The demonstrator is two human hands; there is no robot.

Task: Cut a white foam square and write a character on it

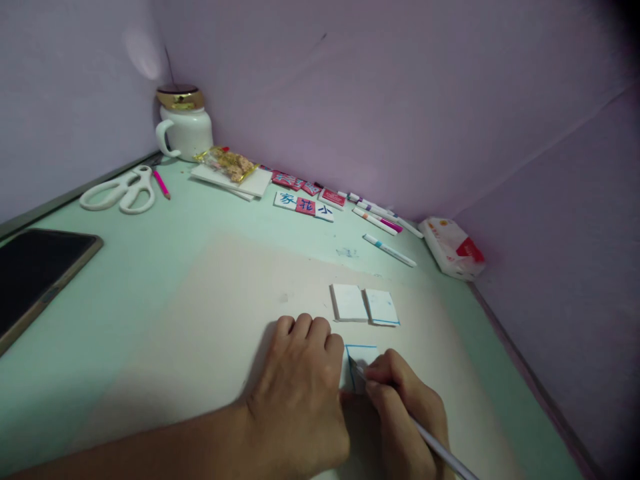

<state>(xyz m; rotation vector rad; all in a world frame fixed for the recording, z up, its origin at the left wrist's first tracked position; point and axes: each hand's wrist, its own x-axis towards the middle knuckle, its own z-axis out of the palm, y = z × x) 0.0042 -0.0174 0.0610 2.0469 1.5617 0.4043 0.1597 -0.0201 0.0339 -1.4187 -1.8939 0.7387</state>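
My left hand point(303, 393) is curled with its knuckles up, resting over the left edge of a small white square card point(364, 355). Its fingertips are hidden beneath it. A slim pale pen point(431, 440) is pinched in my right hand point(411, 407), its dark tip touching the card. Blue lines run along the card's top and down its face near the left hand. Just beyond lie two more white squares: a plain one point(349, 303) and one with a blue line on its lower edge point(382, 307).
Behind are a row of lettered tiles point(305, 206), several markers point(390, 251), and a tissue pack point(453, 248). At left lie a phone point(43, 273), white scissors point(123, 192) and a pink pencil point(161, 185). A white mug point(187, 130) stands near a gold-wrapped packet point(230, 163) on white boards.
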